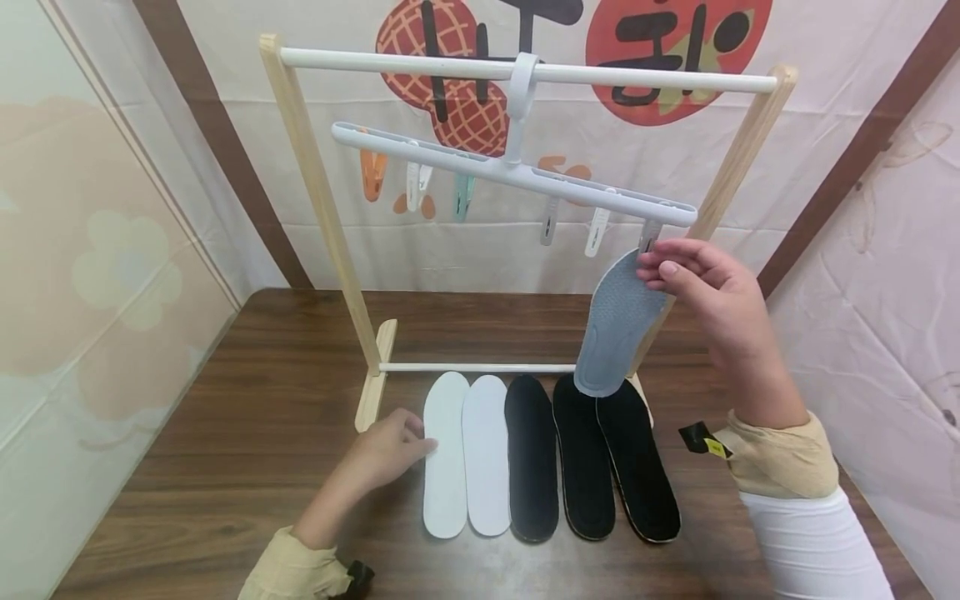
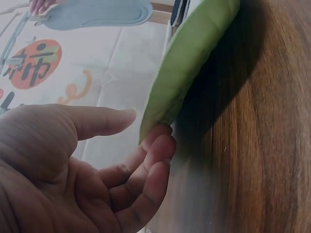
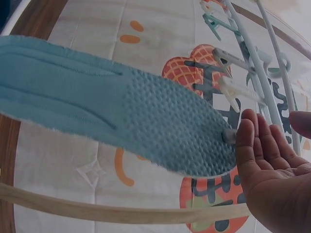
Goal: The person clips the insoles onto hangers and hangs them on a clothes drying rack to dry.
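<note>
A grey-blue insole (image 1: 621, 321) hangs from the rightmost clothespin (image 1: 649, 236) of a hanger (image 1: 510, 171), its textured end up. Beside that clothespin is my right hand (image 1: 708, 287); in the right wrist view its fingers are nearly straight and the thumb stands apart. My left hand (image 1: 386, 450) is at the left edge of the leftmost white insole (image 1: 446, 467). In the left wrist view its loosely bent fingertips touch this insole's edge (image 2: 187, 63), which looks greenish there, and a small gap shows between thumb and insole.
Right of the leftmost insole lie another white insole (image 1: 486, 467) and several black insoles (image 1: 532, 467) on the wooden table (image 1: 225, 450). Other clothespins (image 1: 372, 175) hang along the hanger, which tilts down to the right on the rack's white rail (image 1: 637, 77). Wooden posts (image 1: 322, 200) stand at both sides.
</note>
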{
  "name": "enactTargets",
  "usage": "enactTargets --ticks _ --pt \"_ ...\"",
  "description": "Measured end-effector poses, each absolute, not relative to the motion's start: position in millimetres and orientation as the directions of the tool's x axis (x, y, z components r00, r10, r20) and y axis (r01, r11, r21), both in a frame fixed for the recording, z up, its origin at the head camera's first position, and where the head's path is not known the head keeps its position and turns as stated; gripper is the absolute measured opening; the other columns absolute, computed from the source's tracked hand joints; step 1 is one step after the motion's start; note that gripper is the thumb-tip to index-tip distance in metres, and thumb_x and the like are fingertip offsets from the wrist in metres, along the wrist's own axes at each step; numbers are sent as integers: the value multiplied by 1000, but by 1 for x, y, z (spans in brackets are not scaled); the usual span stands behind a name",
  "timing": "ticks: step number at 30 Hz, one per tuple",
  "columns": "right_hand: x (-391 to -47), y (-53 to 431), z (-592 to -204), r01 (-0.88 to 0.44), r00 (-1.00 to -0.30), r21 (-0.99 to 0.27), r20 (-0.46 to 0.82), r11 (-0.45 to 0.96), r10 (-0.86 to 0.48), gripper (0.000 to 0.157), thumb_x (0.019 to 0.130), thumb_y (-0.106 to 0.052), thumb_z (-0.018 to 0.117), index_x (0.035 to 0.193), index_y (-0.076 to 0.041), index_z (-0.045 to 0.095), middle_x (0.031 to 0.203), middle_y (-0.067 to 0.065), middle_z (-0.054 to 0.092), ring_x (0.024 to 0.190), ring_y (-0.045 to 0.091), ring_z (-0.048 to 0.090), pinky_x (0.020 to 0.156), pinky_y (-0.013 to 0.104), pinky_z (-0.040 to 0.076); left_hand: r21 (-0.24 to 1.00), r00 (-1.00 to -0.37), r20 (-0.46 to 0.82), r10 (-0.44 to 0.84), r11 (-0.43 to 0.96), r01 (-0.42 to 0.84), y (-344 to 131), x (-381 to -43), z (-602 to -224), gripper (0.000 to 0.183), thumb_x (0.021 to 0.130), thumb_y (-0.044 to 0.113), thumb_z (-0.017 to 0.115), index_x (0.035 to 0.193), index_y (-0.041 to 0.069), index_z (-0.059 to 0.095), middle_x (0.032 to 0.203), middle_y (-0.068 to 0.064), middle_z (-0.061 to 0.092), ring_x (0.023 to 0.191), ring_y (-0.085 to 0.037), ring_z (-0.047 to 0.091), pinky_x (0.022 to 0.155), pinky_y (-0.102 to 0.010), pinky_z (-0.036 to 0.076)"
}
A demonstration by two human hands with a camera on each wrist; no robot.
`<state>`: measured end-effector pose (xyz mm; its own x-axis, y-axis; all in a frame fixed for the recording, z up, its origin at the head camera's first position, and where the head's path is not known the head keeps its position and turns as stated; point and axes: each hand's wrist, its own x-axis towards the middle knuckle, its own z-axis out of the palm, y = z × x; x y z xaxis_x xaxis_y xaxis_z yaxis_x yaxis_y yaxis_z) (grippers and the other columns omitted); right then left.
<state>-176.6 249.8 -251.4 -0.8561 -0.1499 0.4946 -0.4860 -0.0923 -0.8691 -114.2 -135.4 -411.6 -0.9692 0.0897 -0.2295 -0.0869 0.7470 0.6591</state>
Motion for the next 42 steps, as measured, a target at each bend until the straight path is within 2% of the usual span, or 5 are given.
enactTargets --ticks 6,17,26,37,42 --pt "-177 245 -250 -435 -880 -899 435 -46 -191 34 100 -3 60 132 7 56 114 8 72 103 16 71 92 23 53 659 -965 -243 102 747 -87 -133 -117 -415 49 91 30 73 123 -3 58 90 -4 71 81 -17 65 73 -38 52" --pt "-180 236 -247 -404 -894 -915 397 -12 -205 37 100 -6 61 137 -1 55 121 4 71 108 15 70 96 22 51 650 -964 -235 125 757 -60 -127 -117 -409 47 89 31 75 120 -1 59 89 -2 68 77 -16 61 69 -35 49" --pt "-181 227 -242 -380 -906 -925 366 28 -215 45 101 -10 60 143 4 48 122 -1 70 109 13 69 95 23 51 660 -969 -210 129 750 -43 -128 -116 -410 40 89 27 74 115 1 60 87 -1 67 76 -15 60 68 -34 49" --pt "-186 220 -239 -352 -929 -929 332 113 -165 48 101 -12 62 143 6 47 119 -2 68 107 11 69 93 21 52 656 -969 -202 140 754 -28 -129 -115 -410 41 88 29 74 114 -1 62 86 -2 67 76 -14 59 70 -35 49" --pt "-190 216 -236 -343 -936 -916 315 207 -156 50 101 -15 63 145 4 47 125 7 67 105 7 69 92 19 52 660 -970 -191 152 751 -13 -129 -116 -411 37 88 27 73 111 0 63 84 -1 66 74 -14 58 69 -34 48"
